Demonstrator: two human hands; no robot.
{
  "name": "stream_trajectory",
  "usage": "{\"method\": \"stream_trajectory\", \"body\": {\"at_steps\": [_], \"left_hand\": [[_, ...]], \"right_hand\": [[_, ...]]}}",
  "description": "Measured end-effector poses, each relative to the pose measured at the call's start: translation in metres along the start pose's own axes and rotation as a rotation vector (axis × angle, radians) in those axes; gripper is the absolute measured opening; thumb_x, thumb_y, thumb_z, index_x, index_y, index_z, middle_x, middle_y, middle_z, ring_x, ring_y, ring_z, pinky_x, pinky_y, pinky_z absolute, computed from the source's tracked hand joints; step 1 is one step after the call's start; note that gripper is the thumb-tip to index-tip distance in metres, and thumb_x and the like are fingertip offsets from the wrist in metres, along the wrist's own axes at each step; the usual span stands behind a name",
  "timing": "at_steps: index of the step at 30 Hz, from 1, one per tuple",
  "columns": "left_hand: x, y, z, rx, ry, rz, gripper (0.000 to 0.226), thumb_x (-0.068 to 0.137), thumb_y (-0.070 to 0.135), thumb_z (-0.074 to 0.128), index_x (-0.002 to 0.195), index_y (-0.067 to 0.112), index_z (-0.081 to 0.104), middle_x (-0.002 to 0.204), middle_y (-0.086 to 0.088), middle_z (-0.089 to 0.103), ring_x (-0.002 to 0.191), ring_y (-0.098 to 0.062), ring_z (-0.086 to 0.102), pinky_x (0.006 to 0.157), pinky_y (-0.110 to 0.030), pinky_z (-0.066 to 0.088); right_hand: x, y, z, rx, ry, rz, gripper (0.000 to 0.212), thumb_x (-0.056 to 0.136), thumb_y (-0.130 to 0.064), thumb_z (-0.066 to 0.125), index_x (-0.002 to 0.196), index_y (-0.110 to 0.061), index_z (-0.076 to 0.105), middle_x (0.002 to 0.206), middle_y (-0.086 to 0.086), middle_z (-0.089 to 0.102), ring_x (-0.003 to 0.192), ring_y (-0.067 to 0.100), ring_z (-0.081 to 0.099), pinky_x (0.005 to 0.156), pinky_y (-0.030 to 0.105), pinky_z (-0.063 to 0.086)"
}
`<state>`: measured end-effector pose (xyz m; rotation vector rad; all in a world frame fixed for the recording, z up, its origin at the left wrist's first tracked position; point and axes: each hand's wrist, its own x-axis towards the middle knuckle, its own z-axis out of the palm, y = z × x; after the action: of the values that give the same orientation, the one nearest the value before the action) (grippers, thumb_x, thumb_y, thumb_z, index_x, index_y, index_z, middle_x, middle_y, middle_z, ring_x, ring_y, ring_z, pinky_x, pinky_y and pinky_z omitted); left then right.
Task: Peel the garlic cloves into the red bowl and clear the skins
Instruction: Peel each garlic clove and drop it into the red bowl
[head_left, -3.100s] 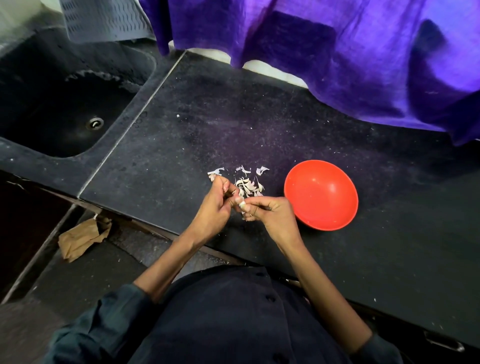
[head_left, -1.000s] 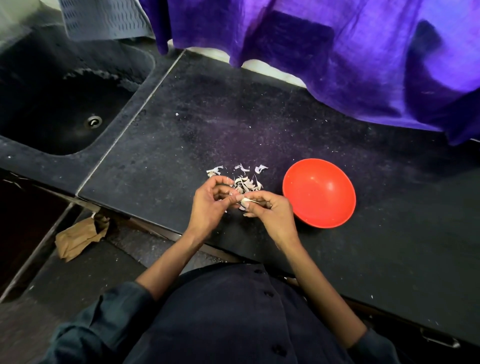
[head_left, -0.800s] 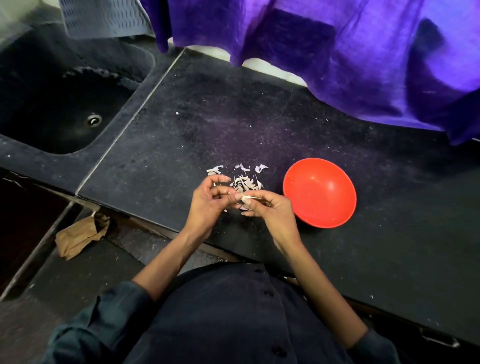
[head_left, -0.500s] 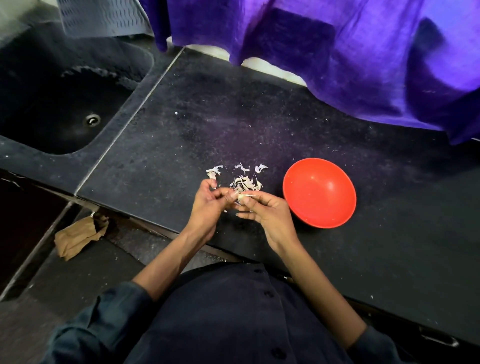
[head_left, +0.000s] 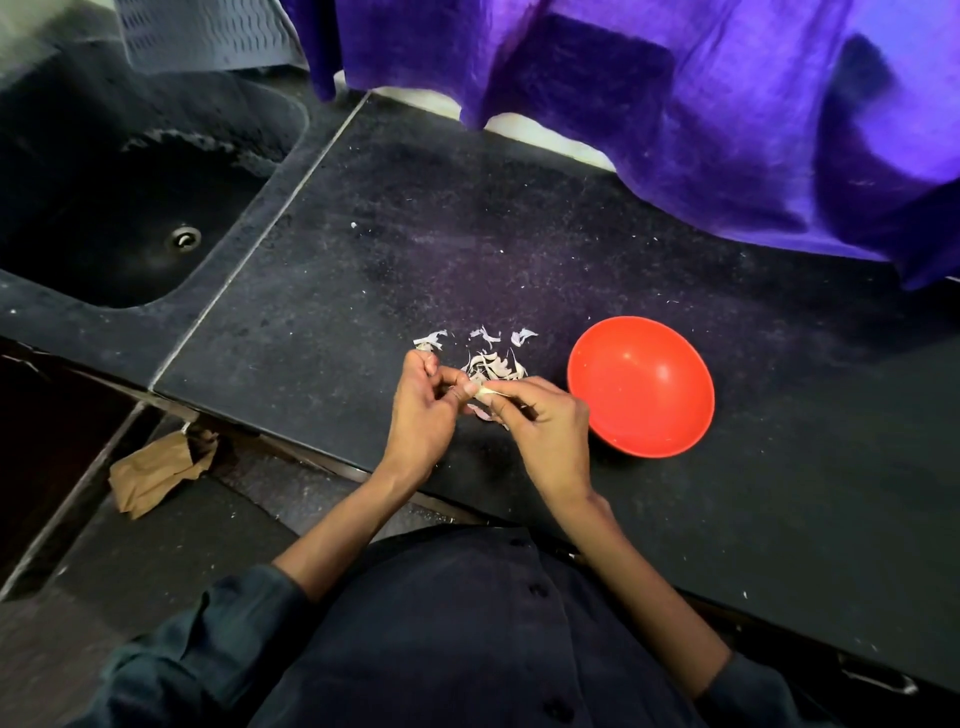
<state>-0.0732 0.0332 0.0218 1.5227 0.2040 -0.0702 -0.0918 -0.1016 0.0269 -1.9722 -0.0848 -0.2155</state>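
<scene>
The tabletop (head_left: 519, 249) under the fingers (head_left: 511, 397) looks like dark matt stone, speckled and slightly rough. Just beyond the fingers lie thin, papery garlic skins (head_left: 493, 364), dry and pale. To their right the red bowl (head_left: 640, 387) looks like smooth plastic with a faint sheen.

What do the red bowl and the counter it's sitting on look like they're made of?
The red bowl looks like plastic: one even colour, smooth, with small soft highlights inside. The counter looks like dark stone, perhaps granite: matte, finely speckled, with a straight seam beside the sink. Neither can be confirmed by look alone.
</scene>
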Motion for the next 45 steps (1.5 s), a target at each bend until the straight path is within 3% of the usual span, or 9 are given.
{"method": "stream_trajectory", "body": {"at_steps": [4,9,14,17,21,26,33,37,45], "left_hand": [[-0.001,0.000,0.001,0.031,-0.003,0.023,0.043,0.089,-0.016,0.052,0.085,0.019,0.028,0.078,-0.007,0.058,0.064,-0.003,0.060,0.059,-0.018,0.050],[-0.002,0.004,0.000,0.022,0.000,0.045,0.041,0.090,-0.014,0.053,0.084,0.018,0.028,0.077,-0.004,0.059,0.062,-0.003,0.059,0.059,-0.019,0.051],[0.001,0.007,-0.006,0.014,0.056,0.061,0.039,0.090,-0.011,0.055,0.084,0.019,0.030,0.077,-0.001,0.058,0.061,-0.018,0.055,0.059,-0.024,0.050],[0.003,0.008,-0.013,0.049,0.063,0.093,0.036,0.090,-0.006,0.059,0.088,0.020,0.036,0.080,0.001,0.060,0.071,-0.021,0.056,0.063,-0.027,0.052],[-0.001,0.006,-0.015,0.204,-0.024,0.147,0.036,0.089,-0.002,0.060,0.100,0.028,0.042,0.097,0.004,0.069,0.088,-0.016,0.064,0.084,-0.046,0.054],[-0.008,0.012,-0.013,0.367,-0.049,0.229,0.039,0.088,0.009,0.069,0.110,0.026,0.042,0.088,0.016,0.073,0.082,-0.006,0.068,0.077,-0.025,0.050],[-0.012,0.018,-0.017,0.476,-0.078,0.375,0.041,0.087,0.017,0.071,0.111,0.032,0.040,0.088,0.021,0.071,0.087,-0.004,0.068,0.079,-0.034,0.054],[-0.013,0.017,-0.017,0.532,-0.110,0.431,0.041,0.087,0.020,0.071,0.112,0.028,0.039,0.085,0.032,0.067,0.087,-0.004,0.066,0.083,-0.021,0.049],[-0.016,0.023,-0.018,0.568,-0.144,0.438,0.044,0.087,0.009,0.071,0.099,0.027,0.032,0.091,0.017,0.068,0.088,0.008,0.061,0.076,0.001,0.037]], "right_hand": [[0.001,0.000,-0.005,-0.115,0.023,-0.103,0.011,0.081,-0.014,0.075,0.091,-0.010,0.078,0.081,-0.002,0.070,0.073,0.002,0.061,0.070,0.009,0.044],[0.002,0.004,-0.006,-0.148,0.022,-0.126,0.009,0.080,-0.012,0.077,0.090,-0.011,0.078,0.079,-0.001,0.070,0.072,0.003,0.061,0.069,0.009,0.044],[0.001,0.006,-0.007,-0.148,0.011,-0.112,0.009,0.080,-0.012,0.077,0.089,-0.012,0.078,0.079,-0.002,0.070,0.073,0.005,0.062,0.068,0.016,0.048],[0.003,0.003,-0.006,0.079,-0.025,0.102,0.013,0.081,-0.005,0.074,0.088,-0.017,0.076,0.083,-0.009,0.070,0.075,0.002,0.065,0.071,0.017,0.051],[0.004,0.000,-0.004,0.439,-0.078,0.377,0.023,0.088,0.006,0.062,0.092,-0.014,0.072,0.087,0.001,0.073,0.074,0.011,0.068,0.064,0.022,0.056],[0.004,-0.005,-0.008,0.537,-0.083,0.444,0.014,0.089,0.001,0.062,0.094,-0.009,0.071,0.086,0.005,0.072,0.073,0.013,0.068,0.066,0.025,0.057],[0.003,-0.009,-0.012,0.767,-0.107,0.570,0.013,0.091,0.000,0.057,0.100,0.002,0.067,0.096,0.015,0.069,0.077,0.018,0.068,0.077,0.034,0.060],[0.005,-0.012,-0.014,0.835,-0.086,0.626,0.014,0.090,0.002,0.058,0.102,0.005,0.065,0.092,0.013,0.071,0.076,0.019,0.070,0.074,0.031,0.060],[0.006,-0.014,-0.016,0.837,-0.108,0.681,0.011,0.090,0.001,0.059,0.095,0.001,0.068,0.080,0.013,0.071,0.074,0.019,0.070,0.072,0.029,0.059]]}}
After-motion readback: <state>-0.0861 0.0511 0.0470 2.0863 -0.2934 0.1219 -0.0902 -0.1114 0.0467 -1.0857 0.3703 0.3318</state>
